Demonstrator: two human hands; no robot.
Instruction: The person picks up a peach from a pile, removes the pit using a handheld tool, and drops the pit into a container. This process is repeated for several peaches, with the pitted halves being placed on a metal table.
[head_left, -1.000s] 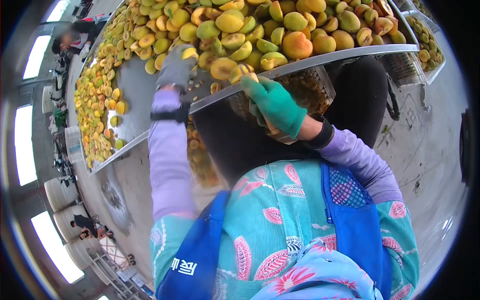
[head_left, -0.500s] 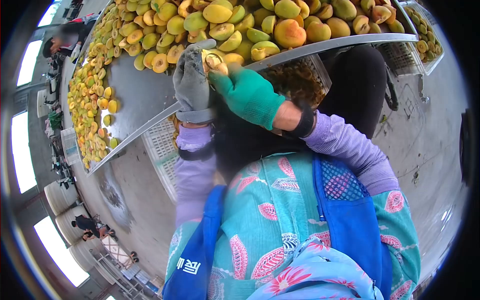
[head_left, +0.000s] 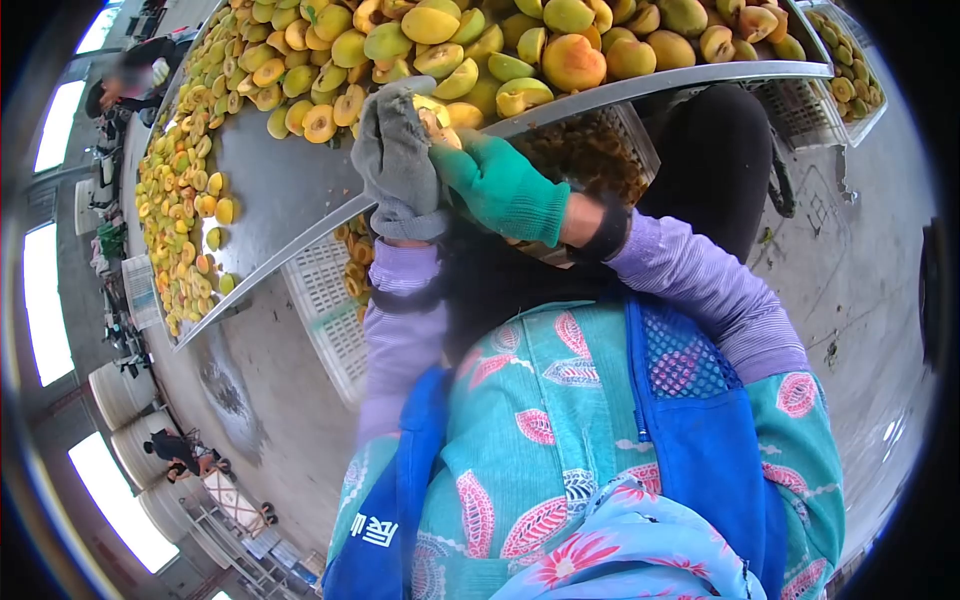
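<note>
My left hand [head_left: 393, 150], in a grey glove, is closed around a cut yellow peach [head_left: 436, 118] above the near edge of the metal table. The peach's pale inner side shows between the two gloves, partly covered by the fingers. My right hand [head_left: 502, 188], in a green glove, is closed with its thumb and fingertips against the peach; whatever lies inside its grip is hidden. Just beyond the hands, peach halves [head_left: 525, 97] and whole-looking peaches [head_left: 574, 62] are heaped on the table.
The metal table [head_left: 280, 170] has a raised rim [head_left: 660, 88] in front of me. Below it stand a white crate [head_left: 325, 300] at left and a container of brownish scraps [head_left: 590, 160]. Another fruit crate [head_left: 845, 65] is at far right. A person [head_left: 135, 80] sits at far left.
Both hands have shifted slightly to the right and down, still together on the peach. My left glove has turned a little, and less of the peach's inside shows.
</note>
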